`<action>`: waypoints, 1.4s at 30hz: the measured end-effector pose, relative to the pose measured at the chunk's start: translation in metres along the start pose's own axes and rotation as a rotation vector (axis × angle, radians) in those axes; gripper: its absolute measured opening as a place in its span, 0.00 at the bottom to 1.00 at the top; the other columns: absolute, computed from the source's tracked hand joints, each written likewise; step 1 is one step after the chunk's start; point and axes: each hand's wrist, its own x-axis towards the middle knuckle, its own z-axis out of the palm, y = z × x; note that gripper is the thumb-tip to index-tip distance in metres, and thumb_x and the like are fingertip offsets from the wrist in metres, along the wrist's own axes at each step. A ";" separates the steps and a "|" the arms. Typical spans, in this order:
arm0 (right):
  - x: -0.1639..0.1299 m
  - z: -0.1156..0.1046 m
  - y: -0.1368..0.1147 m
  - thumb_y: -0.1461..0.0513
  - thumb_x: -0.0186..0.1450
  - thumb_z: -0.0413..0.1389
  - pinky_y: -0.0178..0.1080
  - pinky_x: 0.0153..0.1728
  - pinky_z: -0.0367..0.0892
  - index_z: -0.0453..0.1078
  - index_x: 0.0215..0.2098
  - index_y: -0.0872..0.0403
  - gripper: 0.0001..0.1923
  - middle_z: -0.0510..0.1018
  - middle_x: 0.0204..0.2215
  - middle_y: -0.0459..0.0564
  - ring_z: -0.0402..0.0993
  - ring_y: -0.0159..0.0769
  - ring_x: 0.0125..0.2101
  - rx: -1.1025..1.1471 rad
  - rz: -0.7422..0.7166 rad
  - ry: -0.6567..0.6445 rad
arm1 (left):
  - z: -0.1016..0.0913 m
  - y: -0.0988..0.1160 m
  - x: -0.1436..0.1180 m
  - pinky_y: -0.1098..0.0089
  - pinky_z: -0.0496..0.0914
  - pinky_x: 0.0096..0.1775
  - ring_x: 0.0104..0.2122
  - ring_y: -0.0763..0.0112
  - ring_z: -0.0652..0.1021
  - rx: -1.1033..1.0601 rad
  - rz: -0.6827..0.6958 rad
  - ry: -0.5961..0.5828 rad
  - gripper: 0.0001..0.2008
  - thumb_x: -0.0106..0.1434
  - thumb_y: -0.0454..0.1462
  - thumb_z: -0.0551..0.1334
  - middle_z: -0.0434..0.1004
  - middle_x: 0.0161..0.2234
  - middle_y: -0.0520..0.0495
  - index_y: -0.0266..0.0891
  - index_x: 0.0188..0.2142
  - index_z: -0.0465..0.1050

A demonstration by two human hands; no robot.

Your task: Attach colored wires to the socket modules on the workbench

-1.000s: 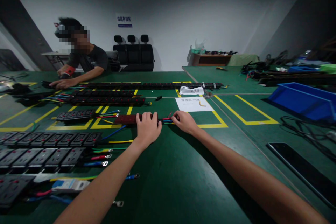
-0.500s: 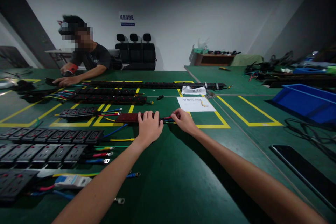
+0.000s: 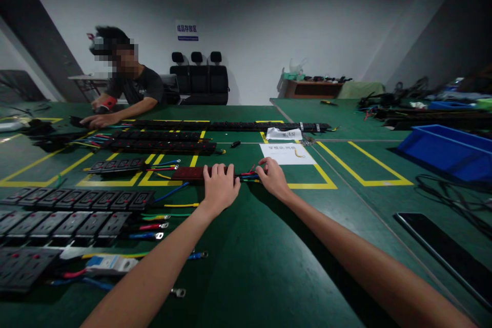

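- Nearer than the dark red strip point(image 3: 187, 173) and to its left, a black socket block point(image 3: 26, 269) with small red marks lies beside a white-and-blue plastic unit point(image 3: 111, 264).
- Nearer than the strip and to its right, a flat, glossy black slab like a phone point(image 3: 442, 251) lies on the smooth green tabletop point(image 3: 269, 277).
- Left of the strip and slightly nearer, two rows of boxy black sockets point(image 3: 80, 200) end in coloured leads with shiny metal ring lugs point(image 3: 159, 236).
- The strip itself is long, narrow and flat-topped, lying on the tabletop; coloured wires point(image 3: 248, 178), red and blue among them, leave its right end.
- The left hand point(image 3: 221, 187) lies palm down over that end, fingers bent across the top; whether they grip or only press, I cannot tell.
- The right hand point(image 3: 272, 177) is at the wires with fingers curled; I cannot tell whether they pinch one.
- Well right of the strip stands a blue plastic bin point(image 3: 453, 154), straight-walled; its contents are hidden.
- Beyond the strip to the right, a white paper sheet point(image 3: 280, 154) bears a short yellow lead point(image 3: 298, 154).
- Far beyond the strip, a mint-green tub point(image 3: 291, 76) with a crinkled clear bag point(image 3: 297, 65) sits on a brown cabinet point(image 3: 309, 89).
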 end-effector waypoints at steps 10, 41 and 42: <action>-0.004 -0.001 -0.006 0.57 0.72 0.51 0.38 0.36 0.60 0.69 0.44 0.52 0.08 0.75 0.38 0.50 0.71 0.38 0.34 -0.130 -0.041 -0.121 | -0.002 -0.001 -0.001 0.37 0.59 0.63 0.57 0.46 0.72 0.003 0.007 0.005 0.23 0.73 0.45 0.52 0.76 0.55 0.33 0.38 0.60 0.71; -0.001 -0.002 -0.013 0.56 0.75 0.50 0.37 0.34 0.57 0.74 0.41 0.52 0.13 0.83 0.38 0.51 0.77 0.38 0.37 -0.266 -0.105 -0.231 | -0.002 -0.001 -0.001 0.37 0.59 0.64 0.58 0.47 0.72 0.010 -0.005 -0.025 0.23 0.73 0.46 0.53 0.76 0.56 0.34 0.39 0.61 0.70; -0.001 -0.002 -0.013 0.56 0.75 0.51 0.37 0.33 0.57 0.75 0.41 0.52 0.13 0.83 0.37 0.51 0.77 0.38 0.36 -0.266 -0.108 -0.231 | -0.003 -0.001 -0.001 0.37 0.59 0.64 0.58 0.47 0.72 0.009 -0.005 -0.025 0.23 0.73 0.46 0.53 0.76 0.56 0.34 0.39 0.61 0.70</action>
